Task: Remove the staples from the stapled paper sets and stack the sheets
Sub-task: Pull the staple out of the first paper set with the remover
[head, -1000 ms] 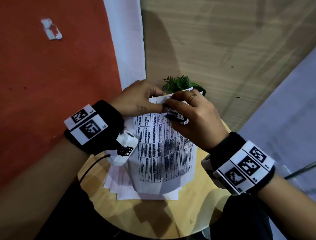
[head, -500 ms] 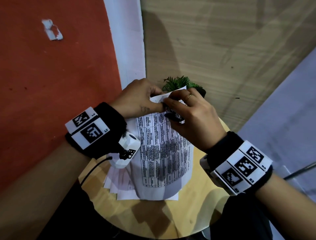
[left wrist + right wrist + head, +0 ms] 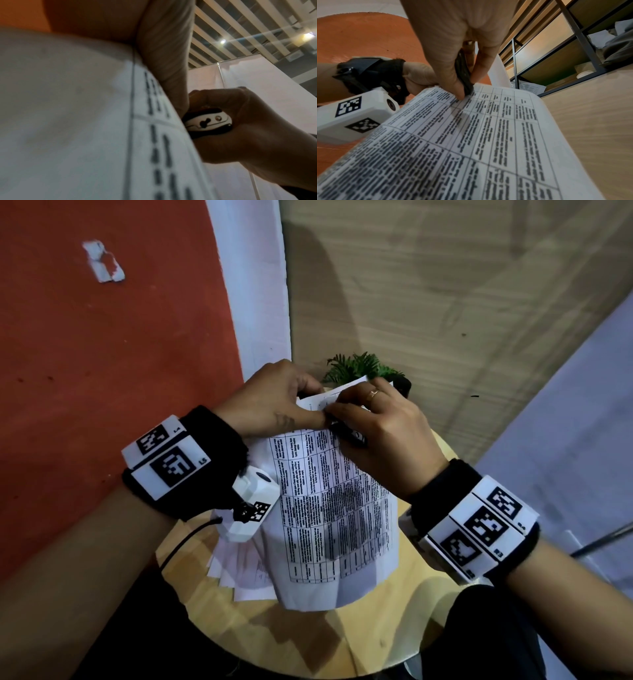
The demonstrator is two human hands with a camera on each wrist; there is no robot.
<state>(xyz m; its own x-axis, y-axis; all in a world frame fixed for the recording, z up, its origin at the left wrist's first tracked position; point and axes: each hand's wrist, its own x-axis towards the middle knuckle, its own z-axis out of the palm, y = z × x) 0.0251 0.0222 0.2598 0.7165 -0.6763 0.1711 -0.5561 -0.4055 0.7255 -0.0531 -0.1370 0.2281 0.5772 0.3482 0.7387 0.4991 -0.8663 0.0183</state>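
A stapled paper set [image 3: 332, 518] printed with a table hangs above the small round wooden table [image 3: 383, 642]. My left hand [image 3: 274, 402] pinches its top left corner, thumb on the front. My right hand [image 3: 376, 433] grips a black and white staple remover [image 3: 352, 436] and holds it against the top edge of the set. In the left wrist view the staple remover [image 3: 207, 122] sits in the right hand's curled fingers, beside the paper [image 3: 85, 121]. In the right wrist view the staple remover [image 3: 464, 73] touches the sheet's [image 3: 479, 142] top edge. The staple itself is hidden.
Loose sheets [image 3: 239, 570] lie fanned on the table under the held set. A small green potted plant [image 3: 363, 368] stands at the table's far edge, right behind the hands. A red wall [image 3: 102, 371] is on the left, a wood-panel wall [image 3: 445, 285] behind.
Both hands and the paper set have risen slightly and the set has tilted a little to the right. The grips are the same.
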